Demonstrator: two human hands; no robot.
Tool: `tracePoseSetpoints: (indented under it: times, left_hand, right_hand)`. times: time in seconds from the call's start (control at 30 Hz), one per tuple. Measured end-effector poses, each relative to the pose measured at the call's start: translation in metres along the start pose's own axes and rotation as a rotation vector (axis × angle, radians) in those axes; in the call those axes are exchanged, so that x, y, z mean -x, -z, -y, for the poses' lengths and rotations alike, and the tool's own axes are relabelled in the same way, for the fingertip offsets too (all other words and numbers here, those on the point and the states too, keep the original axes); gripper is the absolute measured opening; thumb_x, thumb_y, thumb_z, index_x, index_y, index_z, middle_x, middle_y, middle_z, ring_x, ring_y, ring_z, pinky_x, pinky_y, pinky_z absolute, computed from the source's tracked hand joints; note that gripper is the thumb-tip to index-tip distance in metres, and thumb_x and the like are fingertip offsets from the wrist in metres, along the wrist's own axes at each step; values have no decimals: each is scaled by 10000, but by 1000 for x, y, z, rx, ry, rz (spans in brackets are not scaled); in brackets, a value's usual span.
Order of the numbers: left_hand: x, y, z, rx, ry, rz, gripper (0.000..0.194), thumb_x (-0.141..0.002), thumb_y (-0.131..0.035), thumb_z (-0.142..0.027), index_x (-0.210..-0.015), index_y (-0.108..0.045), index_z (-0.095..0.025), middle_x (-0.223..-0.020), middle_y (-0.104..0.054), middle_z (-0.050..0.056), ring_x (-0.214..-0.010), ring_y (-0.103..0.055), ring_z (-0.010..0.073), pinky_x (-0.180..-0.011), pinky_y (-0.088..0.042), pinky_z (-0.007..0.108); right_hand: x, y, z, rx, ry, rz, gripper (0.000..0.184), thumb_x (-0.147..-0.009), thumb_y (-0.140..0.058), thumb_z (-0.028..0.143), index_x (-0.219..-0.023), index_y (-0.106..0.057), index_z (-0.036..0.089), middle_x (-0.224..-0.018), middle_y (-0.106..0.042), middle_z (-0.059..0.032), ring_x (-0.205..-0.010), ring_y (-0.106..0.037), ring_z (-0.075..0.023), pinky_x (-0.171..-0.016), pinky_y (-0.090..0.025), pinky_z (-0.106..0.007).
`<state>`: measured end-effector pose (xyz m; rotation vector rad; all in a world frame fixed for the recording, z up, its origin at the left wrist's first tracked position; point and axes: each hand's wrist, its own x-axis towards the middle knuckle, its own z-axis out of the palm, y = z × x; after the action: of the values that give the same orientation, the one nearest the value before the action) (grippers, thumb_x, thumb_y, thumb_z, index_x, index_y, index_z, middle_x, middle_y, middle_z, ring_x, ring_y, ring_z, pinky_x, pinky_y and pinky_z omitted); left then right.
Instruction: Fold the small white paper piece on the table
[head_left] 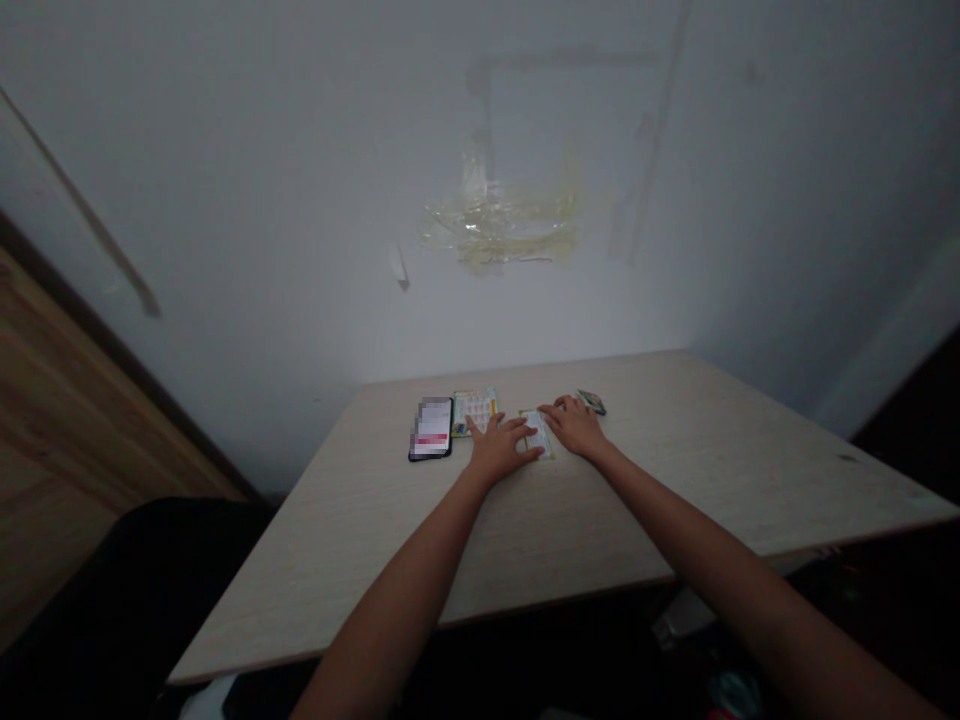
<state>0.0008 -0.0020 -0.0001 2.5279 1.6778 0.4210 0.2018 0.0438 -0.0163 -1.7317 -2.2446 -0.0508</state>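
Note:
A small printed paper (537,436) with pale text and yellow-green edges lies flat on the table, between my two hands. My left hand (501,450) has its fingers spread, with the thumb and fingertips at the paper's left side. At its right edge are the fingertips of my right hand (579,428), whose fingers are stretched out over the tabletop. A larger printed sheet (474,408) rests behind my left hand, partly covered by its fingers. Just beyond my right hand lies a small dark picture card (594,402), partly hidden by that hand.
A phone (432,428) with a lit, blurred screen lies left of the larger sheet. The pale wooden table (360,540) meets a grey wall (285,200) bearing clear tape (510,225). A black object (150,570) stands left of the table, by a wooden panel (67,420).

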Motion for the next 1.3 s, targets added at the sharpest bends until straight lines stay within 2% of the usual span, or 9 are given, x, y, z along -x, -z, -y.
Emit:
tracePoseSetpoints:
  times: [0.2,0.4,0.7,1.1,1.3]
  left_hand:
    - [2,1,-2,-4,-6,-10,489,-869,-495,-709,-1279,-610,-469,-1489,-523,-57,-1440,-296,384,-1035,96,840]
    - [3,2,-3,-10,-7,-7,486,-877,-484,-704,-1287,-605,-474,-1493,-518,-57,-1436,-302,386,-1047,92,831]
    - [2,3,-2,-10,-2,18,507,-875,-479,-713,-1305,-593,-472,-1502,-509,-55,-1439,-292,388,-1039,101,834]
    - [3,3,-2,-18,3,17,489,-875,-494,-704,-1300,-593,-482,-1508,-501,-62,-1439,-290,387,-1043,91,834]
    - [3,1,-1,-26,-7,-5,478,-876,-495,-702,-1291,-597,-487,-1496,-513,-69,-1435,-299,393,-1031,85,848]
  right_hand:
    - [1,-1,-7,-99,17,-12,358,-983,-483,412,-1308,-630,378,-1321,-551,-79,-1238,-458,-283,-1037,-348,-461]
    - [0,-2,-10,-195,66,-59,309,-935,-573,400,-1183,-727,300,-1213,-620,-77,-1163,-535,-241,-1037,-381,-381]
    - [-1,1,-10,-217,67,-64,310,-891,-637,400,-1156,-744,279,-1178,-649,-81,-1132,-577,-232,-1033,-412,-349]
    - [-1,-4,-26,-256,188,-2,374,-855,-688,403,-1200,-724,264,-1299,-610,-109,-1190,-585,-243,-1081,-405,-375]
    - [1,-7,-34,-297,228,56,452,-827,-715,403,-1255,-689,260,-1401,-550,-126,-1274,-542,-268,-1105,-392,-413]
